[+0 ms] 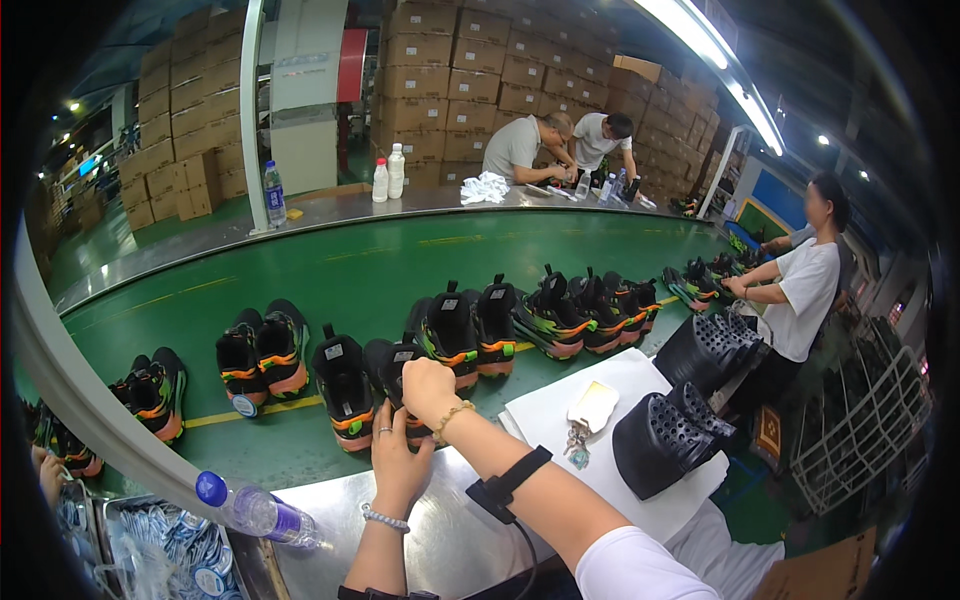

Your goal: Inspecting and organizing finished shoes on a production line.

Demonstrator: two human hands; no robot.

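A black sneaker (384, 360) with orange and green trim stands on the green conveyor belt (330, 262), right in front of me. My right hand (432, 393) is closed at its collar, and the fingertips are partly hidden. Lower down, my left hand (402, 458) grips the near side of the same sneaker. Close on its left stands a matching sneaker (343, 385), apart from my hands. Several more sneakers of this kind (447, 325) line the belt to the right. Another pair (265, 350), with a round blue-and-white tag, is farther left.
A metal ledge (345, 510) borders the belt; a plastic bottle (270, 512) lies there beside a bin of round tags (165, 550). At right, black clogs (665, 440) and a keychain pouch (594, 405) rest on white sheets (540, 400). A white post (95, 400) rises at left. Co-workers stand beyond.
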